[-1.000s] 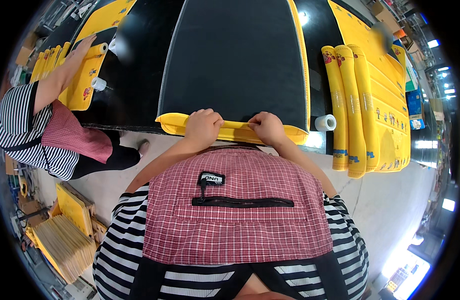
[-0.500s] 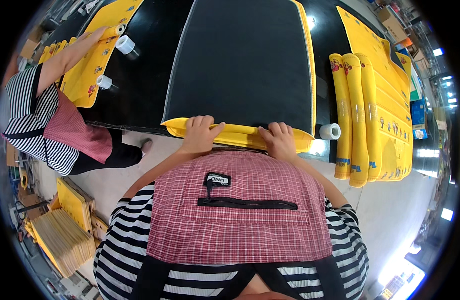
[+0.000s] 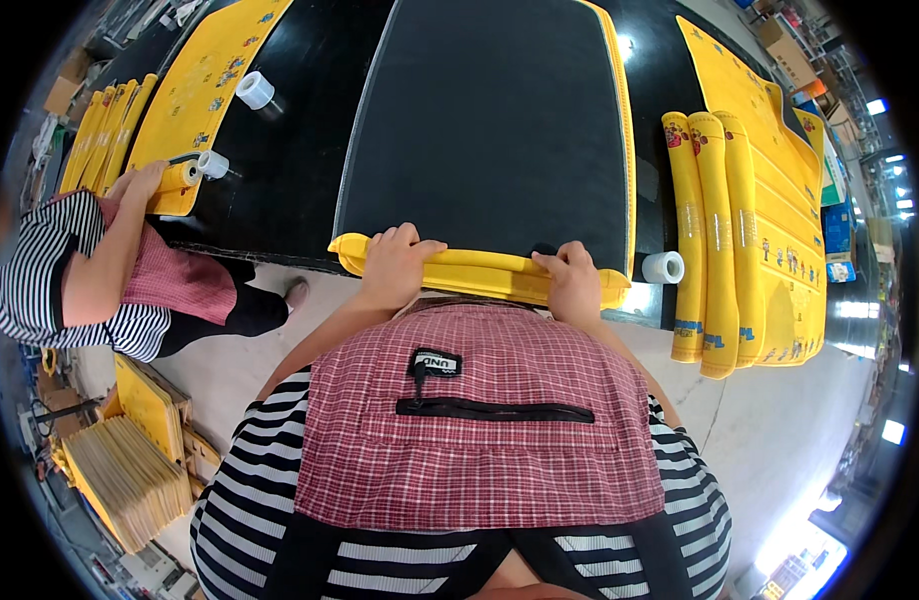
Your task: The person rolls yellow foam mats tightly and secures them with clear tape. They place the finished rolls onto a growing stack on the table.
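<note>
A mat point(image 3: 490, 130) lies dark side up on the black table, with a yellow edge showing along its right side. Its near end is turned up into a yellow roll point(image 3: 485, 268) along the table's front edge. My left hand point(image 3: 394, 266) is closed over the left part of that roll, thumb pointing inward. Toward the roll's right end, my right hand point(image 3: 574, 283) grips it with the fingers curled over the top. The underside of the roll and some fingertips are hidden.
Right of the mat are a tape roll point(image 3: 664, 267), several rolled yellow mats point(image 3: 715, 240) and flat yellow mats point(image 3: 790, 260). At left, a co-worker's hand point(image 3: 140, 180) holds another rolled mat. Two tape rolls point(image 3: 255, 90) stand between. Stacked yellow sheets point(image 3: 130, 485) sit low left.
My right hand has shifted slightly right along the roll, its fingers more curled. My left hand stays nearly in place. The co-worker's rolled mat has come down toward the near table edge.
</note>
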Motion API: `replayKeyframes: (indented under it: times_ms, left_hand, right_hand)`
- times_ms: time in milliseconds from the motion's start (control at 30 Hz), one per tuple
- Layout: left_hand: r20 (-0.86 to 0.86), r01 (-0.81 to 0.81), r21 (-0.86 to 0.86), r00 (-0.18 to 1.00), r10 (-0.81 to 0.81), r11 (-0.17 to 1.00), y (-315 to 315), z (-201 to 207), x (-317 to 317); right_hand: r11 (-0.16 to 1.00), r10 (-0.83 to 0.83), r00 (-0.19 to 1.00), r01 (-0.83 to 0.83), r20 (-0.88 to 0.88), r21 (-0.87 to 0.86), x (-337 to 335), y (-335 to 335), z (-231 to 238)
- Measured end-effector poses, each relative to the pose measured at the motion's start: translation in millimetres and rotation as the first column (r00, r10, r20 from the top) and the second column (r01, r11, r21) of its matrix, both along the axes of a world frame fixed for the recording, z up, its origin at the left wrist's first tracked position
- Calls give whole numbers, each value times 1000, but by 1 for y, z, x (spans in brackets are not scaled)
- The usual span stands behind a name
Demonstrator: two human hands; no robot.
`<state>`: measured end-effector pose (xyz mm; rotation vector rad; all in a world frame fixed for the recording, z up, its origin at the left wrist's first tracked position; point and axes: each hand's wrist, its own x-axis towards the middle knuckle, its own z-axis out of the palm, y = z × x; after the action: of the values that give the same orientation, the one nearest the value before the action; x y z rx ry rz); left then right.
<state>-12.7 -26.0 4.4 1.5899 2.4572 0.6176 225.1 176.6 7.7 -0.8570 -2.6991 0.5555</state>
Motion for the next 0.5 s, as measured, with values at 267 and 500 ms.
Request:
replayKeyframes:
  times_ms: [267,500]
  left_hand:
    - [-24,-192,18,981,193,981,4,12,-16]
    - [-7,-201,-26,980,201,979,-2,10,-22]
  right_hand:
    - [986,-167,986,167,-25,21,5,22,11]
    - [986,24,996,-10,-88,164,21,23,1]
